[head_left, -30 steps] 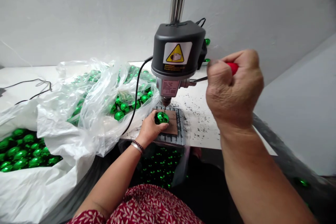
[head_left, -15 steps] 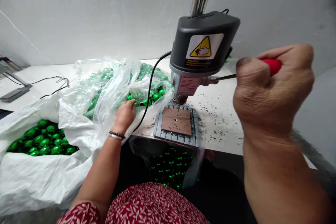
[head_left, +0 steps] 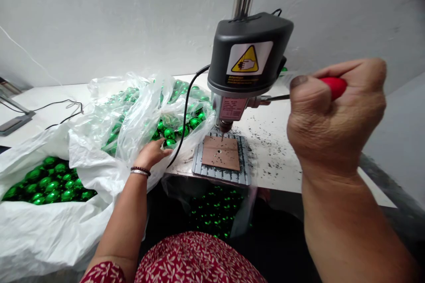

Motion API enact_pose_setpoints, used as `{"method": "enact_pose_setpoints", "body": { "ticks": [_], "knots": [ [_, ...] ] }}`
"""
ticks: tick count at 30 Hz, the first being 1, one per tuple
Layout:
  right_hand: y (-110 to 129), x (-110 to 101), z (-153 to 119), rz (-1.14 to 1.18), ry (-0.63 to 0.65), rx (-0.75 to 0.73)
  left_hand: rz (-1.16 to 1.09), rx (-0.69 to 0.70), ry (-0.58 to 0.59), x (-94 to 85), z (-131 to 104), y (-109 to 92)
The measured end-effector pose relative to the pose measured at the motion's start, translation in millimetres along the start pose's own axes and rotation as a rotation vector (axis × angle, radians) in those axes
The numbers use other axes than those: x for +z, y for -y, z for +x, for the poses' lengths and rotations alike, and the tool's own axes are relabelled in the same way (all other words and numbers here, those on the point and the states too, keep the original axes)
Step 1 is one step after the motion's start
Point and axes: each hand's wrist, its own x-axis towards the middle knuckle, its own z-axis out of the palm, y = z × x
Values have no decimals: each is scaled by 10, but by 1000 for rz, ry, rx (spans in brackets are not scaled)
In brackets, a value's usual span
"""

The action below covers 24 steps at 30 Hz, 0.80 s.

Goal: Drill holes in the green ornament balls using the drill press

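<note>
My right hand (head_left: pixel 338 117) is wrapped round the red knob (head_left: pixel 334 87) of the feed lever on a small drill press (head_left: pixel 250 55). Below its chuck (head_left: pixel 226 126), a brown square board (head_left: pixel 221 154) with a hole lies on the grey slotted base (head_left: pixel 245 172). My left hand (head_left: pixel 154 152) is at the mouth of a clear plastic bag (head_left: pixel 139 124), thumb and fingers apart. Right at its fingertips lies a shiny green ball (head_left: pixel 170 143), among several others like it. Whether the fingers touch that ball is hard to see.
A white sack (head_left: pixel 56 225) of green balls (head_left: pixel 53 183) stands at left. More green balls (head_left: pixel 215 212) sit in a clear bag below the table edge. Dark shavings (head_left: pixel 272 159) litter the white table. A black cable (head_left: pixel 186 119) hangs between bag and drill.
My left hand has opened from a closed shape and shifted slightly left and down beside the balls. My right hand keeps its grip on the knob. The view has shifted slightly.
</note>
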Motion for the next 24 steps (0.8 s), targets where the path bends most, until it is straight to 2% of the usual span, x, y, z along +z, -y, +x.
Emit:
{"method": "enact_pose_setpoints", "body": {
  "ticks": [3,7,9,13,19,20,24],
  "knots": [
    [6,-1,-10,23,2,14,-13,25,21,57,22,0],
    [18,-4,-17,26,20,52,-203,48,-12,118,65,2],
    [20,-5,-16,26,13,59,-242,-7,-45,127,98,-18],
    [22,-4,-12,22,6,66,-129,-109,-130,147,148,-143],
    [32,-15,-17,34,18,60,-82,55,-61,271,107,-274],
    [30,-16,-19,38,16,58,-99,67,-90,279,91,-269],
    [11,-6,-27,51,15,46,-294,32,-347,184,-15,-252]
  ]
}}
